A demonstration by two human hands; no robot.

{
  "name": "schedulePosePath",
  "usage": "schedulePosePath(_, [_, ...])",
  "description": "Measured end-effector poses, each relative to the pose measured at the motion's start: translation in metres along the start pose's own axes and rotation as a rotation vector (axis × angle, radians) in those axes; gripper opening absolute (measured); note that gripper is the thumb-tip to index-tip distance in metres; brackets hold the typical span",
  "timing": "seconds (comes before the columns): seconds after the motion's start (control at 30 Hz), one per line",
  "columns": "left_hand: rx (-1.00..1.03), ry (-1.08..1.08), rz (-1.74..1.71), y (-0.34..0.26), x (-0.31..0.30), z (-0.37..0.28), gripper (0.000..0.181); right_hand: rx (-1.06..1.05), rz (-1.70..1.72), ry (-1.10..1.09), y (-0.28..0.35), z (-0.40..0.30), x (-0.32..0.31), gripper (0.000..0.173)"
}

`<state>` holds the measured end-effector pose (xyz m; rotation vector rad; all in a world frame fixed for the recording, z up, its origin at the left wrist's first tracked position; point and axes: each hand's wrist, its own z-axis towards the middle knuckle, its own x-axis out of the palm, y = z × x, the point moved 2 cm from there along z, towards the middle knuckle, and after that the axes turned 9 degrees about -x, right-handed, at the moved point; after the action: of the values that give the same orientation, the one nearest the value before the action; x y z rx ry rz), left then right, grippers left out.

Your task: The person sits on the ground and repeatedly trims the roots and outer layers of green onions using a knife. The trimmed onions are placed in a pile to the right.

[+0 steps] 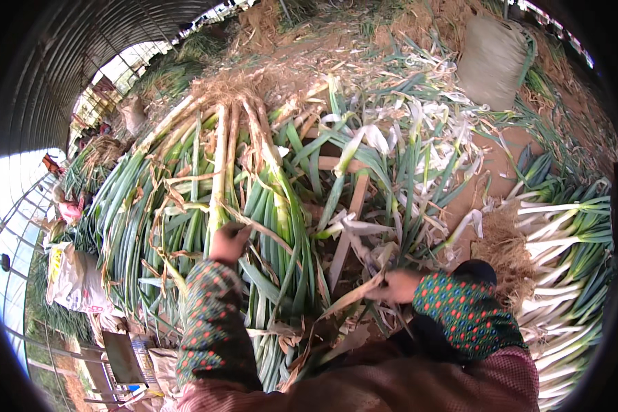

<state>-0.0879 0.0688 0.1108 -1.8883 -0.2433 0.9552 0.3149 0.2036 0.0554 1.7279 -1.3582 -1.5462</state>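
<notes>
Before me lies a heap of untrimmed large green onions [129, 206], their brown roots [226, 85] pointing away from me and their green leaves hanging towards me. My left hand [229, 242] closes around one onion stalk [219, 170] at the start of its leaves; the fingers partly hide it. To the right, my right hand [399, 286] pinches a withered, straw-coloured leaf [355, 294] that trails towards my lap. Both sleeves have patterned covers.
A wooden frame [351, 226] shows under stripped leaves [417, 139]. Cleaned white-stemmed onions [556, 257] lie in a row at right. A full pale sack [492, 62] stands at the far right; a printed sack [77, 278] is at left. Another person [69, 206] is at far left.
</notes>
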Motion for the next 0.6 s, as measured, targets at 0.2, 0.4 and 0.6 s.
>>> schedulePosePath(0.2, [-0.015, -0.187, 0.355, -0.053, 0.114, 0.118, 0.051, -0.047, -0.036, -0.283, -0.037, 0.016, 0.003, 0.043])
schedulePosePath(0.4, [-0.16, -0.245, 0.549, -0.08, 0.153, 0.117, 0.061, -0.249, 0.502, -0.704, -0.024, 0.018, -0.062, 0.03])
schedulePosePath(0.6, [0.037, -0.208, 0.078, -0.052, 0.141, 0.099, 0.051, -0.264, 1.021, -0.867, -0.049, 0.027, -0.073, 0.027])
